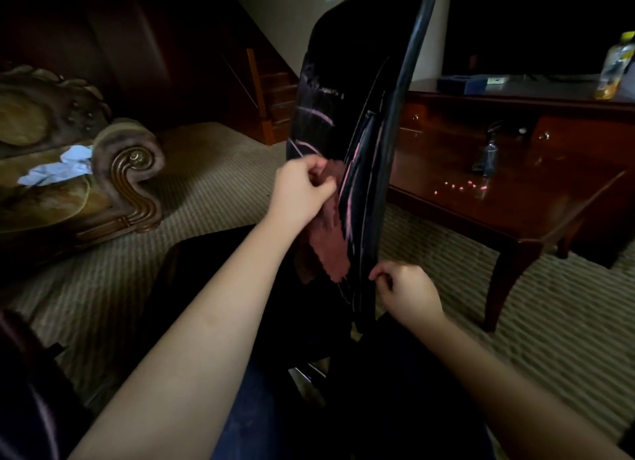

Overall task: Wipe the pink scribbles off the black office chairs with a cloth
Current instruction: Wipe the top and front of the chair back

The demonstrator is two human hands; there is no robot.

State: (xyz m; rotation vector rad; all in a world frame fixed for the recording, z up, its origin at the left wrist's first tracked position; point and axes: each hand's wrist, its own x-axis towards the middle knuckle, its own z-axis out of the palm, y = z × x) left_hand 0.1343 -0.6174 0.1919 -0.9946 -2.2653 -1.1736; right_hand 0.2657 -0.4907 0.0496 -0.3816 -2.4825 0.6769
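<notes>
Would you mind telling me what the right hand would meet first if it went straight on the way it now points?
The right hand would first meet the black chair backrest, at its lower edge; whether the fingertips touch it is unclear.

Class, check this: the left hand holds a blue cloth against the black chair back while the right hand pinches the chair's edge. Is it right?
No. The head view shows the cloth is reddish-brown, not blue; the left hand holds it against the black chair back while the right hand pinches the chair's edge.
</notes>
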